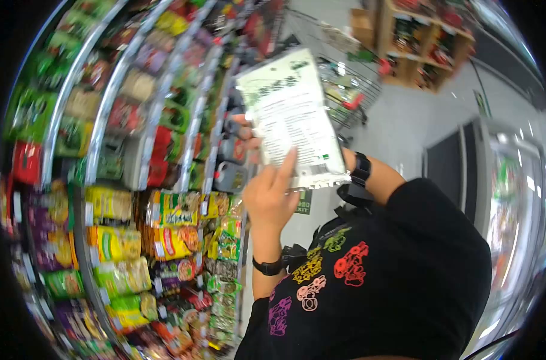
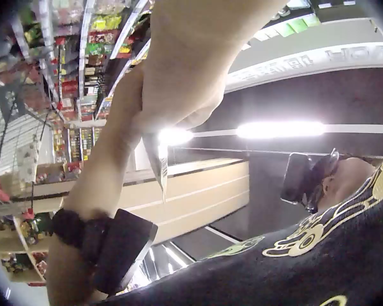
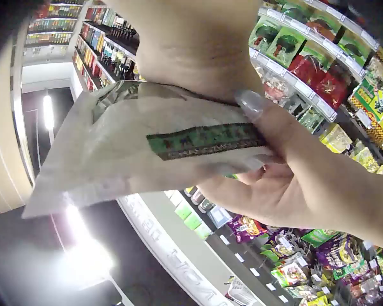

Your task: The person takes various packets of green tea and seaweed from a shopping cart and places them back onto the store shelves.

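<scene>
A white packet (image 1: 288,117) with green and black print is tilted in front of the torso in the head view. My left hand (image 1: 268,195) is at its lower left, one finger extended across the printed face. In the right wrist view, the left hand (image 3: 284,175) pinches the packet (image 3: 127,137) beside a green label. Mostly hidden behind the packet, my right hand (image 1: 249,143) holds it, fingers showing at the left edge. The left wrist view catches the packet (image 2: 156,162) nearly edge-on below the left hand (image 2: 185,70).
Shelves of bagged goods (image 1: 114,243) run along the left. Beyond the packet stand a wire shopping cart (image 1: 360,87) and a wooden display shelf (image 1: 426,45). At the right is a lit glass-fronted cabinet (image 1: 507,198).
</scene>
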A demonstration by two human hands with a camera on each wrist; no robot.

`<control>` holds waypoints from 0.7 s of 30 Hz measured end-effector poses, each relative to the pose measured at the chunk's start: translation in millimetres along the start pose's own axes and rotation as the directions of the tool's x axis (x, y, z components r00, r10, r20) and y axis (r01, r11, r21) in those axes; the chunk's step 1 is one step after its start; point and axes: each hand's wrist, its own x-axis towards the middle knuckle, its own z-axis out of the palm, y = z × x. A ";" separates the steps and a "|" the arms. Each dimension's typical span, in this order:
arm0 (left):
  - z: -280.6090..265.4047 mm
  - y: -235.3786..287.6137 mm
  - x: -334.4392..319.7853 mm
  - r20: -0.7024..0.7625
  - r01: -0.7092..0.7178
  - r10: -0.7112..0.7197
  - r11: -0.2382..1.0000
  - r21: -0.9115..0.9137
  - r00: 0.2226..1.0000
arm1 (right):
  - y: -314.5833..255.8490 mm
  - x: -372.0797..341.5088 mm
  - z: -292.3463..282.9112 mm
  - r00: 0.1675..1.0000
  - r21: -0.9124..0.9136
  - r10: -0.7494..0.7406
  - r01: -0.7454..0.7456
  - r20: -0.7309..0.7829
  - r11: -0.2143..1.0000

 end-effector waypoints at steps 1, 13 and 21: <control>-0.5 -5.9 3.3 0.043 0.042 -0.043 0.999 0.024 0.998 | -5.8 8.5 -10.4 0.999 -0.011 0.020 -0.020 -0.035 1.000; -46.4 -135.7 -47.5 0.323 0.541 -0.441 0.753 -0.374 0.837 | 39.7 144.5 -124.1 0.750 -0.853 -0.500 -0.161 -0.433 0.497; -88.5 -297.4 -112.8 0.228 0.644 -0.604 0.685 -0.341 0.764 | 109.7 259.9 -177.7 0.845 -0.963 -0.472 -0.169 -0.250 0.208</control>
